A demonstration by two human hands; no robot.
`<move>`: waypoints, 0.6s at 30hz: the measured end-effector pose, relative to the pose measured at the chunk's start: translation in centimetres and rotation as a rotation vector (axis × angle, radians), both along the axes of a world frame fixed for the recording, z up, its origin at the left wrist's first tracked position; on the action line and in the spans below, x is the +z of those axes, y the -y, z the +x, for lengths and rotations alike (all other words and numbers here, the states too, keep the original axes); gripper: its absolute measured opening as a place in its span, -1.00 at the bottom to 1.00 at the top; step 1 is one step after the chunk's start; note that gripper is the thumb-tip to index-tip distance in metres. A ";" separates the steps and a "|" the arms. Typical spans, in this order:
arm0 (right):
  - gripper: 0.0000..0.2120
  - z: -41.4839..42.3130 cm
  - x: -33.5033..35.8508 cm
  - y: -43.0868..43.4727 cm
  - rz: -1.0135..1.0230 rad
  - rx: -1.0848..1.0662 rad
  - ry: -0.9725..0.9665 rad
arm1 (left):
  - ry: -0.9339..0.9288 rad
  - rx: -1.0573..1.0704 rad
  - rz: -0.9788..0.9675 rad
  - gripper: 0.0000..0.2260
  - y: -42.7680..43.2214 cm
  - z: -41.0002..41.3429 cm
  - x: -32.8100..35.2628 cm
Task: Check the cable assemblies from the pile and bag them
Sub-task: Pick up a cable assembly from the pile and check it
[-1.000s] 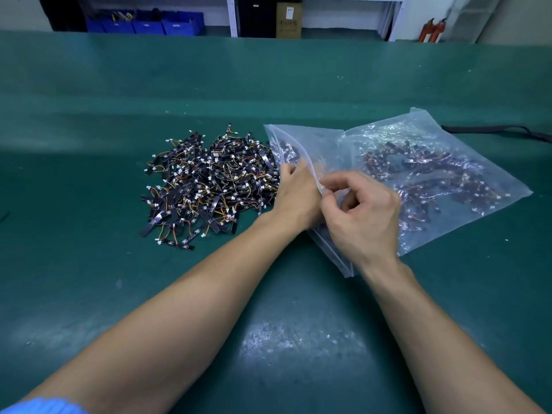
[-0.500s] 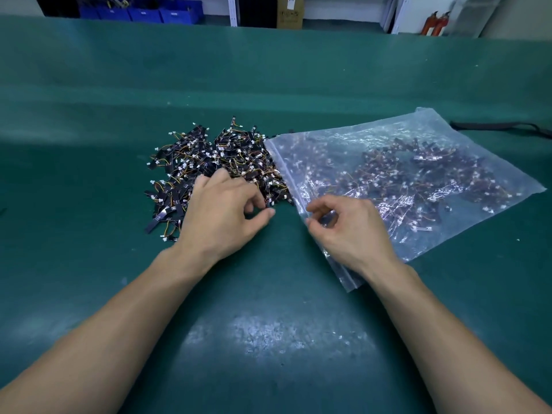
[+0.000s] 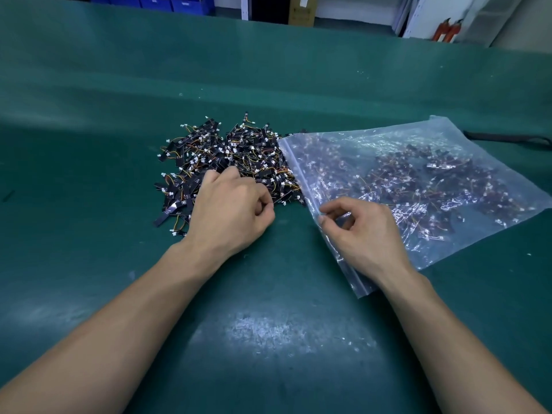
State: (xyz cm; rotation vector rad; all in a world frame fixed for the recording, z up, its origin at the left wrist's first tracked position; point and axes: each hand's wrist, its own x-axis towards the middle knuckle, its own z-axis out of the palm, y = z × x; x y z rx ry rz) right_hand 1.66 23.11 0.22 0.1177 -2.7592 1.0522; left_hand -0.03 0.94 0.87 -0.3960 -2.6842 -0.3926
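Right grip (image 3: 364, 231) pinches the bag (image 3: 424, 134) mouth; many assemblies (image 3: 403, 174) already lie inside, beyond it. Left grip (image 3: 233, 210) curls over the pile (image 3: 227, 153); hold indeterminate. A large pile remains: judged roughly half done.

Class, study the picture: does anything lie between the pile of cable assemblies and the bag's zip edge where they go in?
Nothing visible does. The pile reaches the zip edge of the bag, which the right hand pinches; the left hand rests on the pile.
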 end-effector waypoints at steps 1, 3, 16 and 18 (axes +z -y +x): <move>-0.95 0.0 0.0 0.0 -0.003 -0.001 -0.004 | -0.002 -0.006 0.015 -0.90 0.1 0.1 0.0; -0.94 0.0 0.1 0.0 -0.015 -0.004 -0.028 | -0.008 -0.023 0.042 -0.91 0.1 0.4 0.1; -0.76 0.4 0.1 0.4 -0.210 0.184 -0.070 | -0.225 -0.336 0.001 -0.91 -0.8 1.2 0.6; -0.81 0.3 -0.1 0.5 -0.244 0.184 -0.047 | -0.215 -0.351 0.002 -0.91 -0.8 1.1 0.6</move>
